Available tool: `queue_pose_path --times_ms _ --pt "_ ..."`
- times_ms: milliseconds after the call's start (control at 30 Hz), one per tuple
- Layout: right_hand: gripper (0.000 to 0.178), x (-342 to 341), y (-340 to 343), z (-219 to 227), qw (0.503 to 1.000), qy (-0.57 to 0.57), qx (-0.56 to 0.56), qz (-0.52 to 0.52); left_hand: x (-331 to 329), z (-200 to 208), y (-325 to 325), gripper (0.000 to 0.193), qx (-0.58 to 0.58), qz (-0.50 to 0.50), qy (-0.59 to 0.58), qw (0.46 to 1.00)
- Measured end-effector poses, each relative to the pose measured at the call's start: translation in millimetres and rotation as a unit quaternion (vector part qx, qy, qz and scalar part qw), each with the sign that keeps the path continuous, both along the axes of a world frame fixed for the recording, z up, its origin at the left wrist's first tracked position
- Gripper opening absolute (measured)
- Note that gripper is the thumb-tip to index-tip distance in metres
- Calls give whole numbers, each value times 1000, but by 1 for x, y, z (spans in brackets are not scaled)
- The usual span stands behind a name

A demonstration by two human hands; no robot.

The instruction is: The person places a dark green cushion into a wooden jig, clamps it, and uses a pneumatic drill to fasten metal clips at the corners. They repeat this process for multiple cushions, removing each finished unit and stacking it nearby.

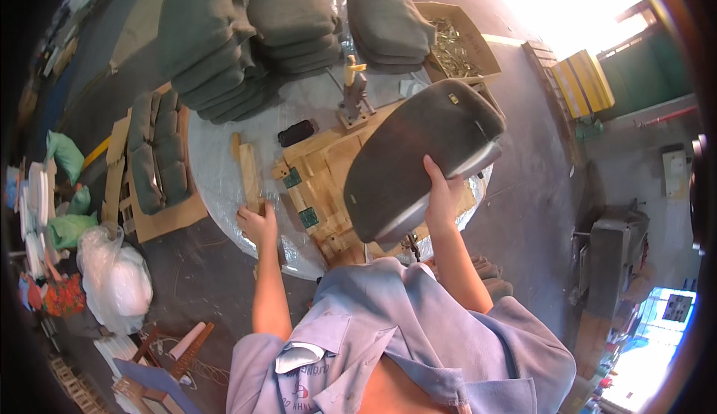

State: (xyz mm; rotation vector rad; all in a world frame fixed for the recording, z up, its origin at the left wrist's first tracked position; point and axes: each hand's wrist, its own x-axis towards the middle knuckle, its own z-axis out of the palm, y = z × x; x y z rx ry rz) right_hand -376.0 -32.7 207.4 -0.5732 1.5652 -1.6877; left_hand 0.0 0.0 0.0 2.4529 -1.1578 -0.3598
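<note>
My right hand [444, 190] grips a dark grey, fabric-covered padded panel [418, 153] by its near edge, thumb on top. The panel is tilted above the right part of a wooden jig [336, 179]. At the left of the jig, my left hand [258, 226] is closed at the near end of a light wooden bar [249, 171]; its fingers are partly hidden. Green pads [308, 217] sit on the jig's left side. Behind the jig stands a metal toggle clamp [355, 97] with a yellow handle.
Stacks of grey padded panels [291, 11] line the far side of the plastic-covered round table [216, 182]. A carton of metal parts [467, 48] is at far right. A black object [297, 133] lies behind the jig. More padded pieces [158, 153] rest on cardboard to the left.
</note>
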Motion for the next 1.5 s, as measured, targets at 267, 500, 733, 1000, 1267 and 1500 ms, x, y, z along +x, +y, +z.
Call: queue_pose_path --times_ms 267,500,733,1000,1267,1500 --pt "55 -109 96 96 860 446 -220 115 -149 209 -26 85 122 -300 869 373" --pt "66 -188 143 82 860 484 -92 131 -258 254 -61 80 108 -309 810 486" --pt "67 -115 167 35 963 -265 -18 52 -329 234 -82 91 -28 -222 797 561" --pt "52 -119 -104 30 914 -342 -135 174 -310 342 -212 95 -220 -365 580 695" --pt "59 -100 -396 -72 906 -395 -68 139 -193 250 -295 53 -375 -29 537 755" --pt "69 -83 -263 -115 921 -291 -1 260 -116 150 -369 69 -307 125 652 681"
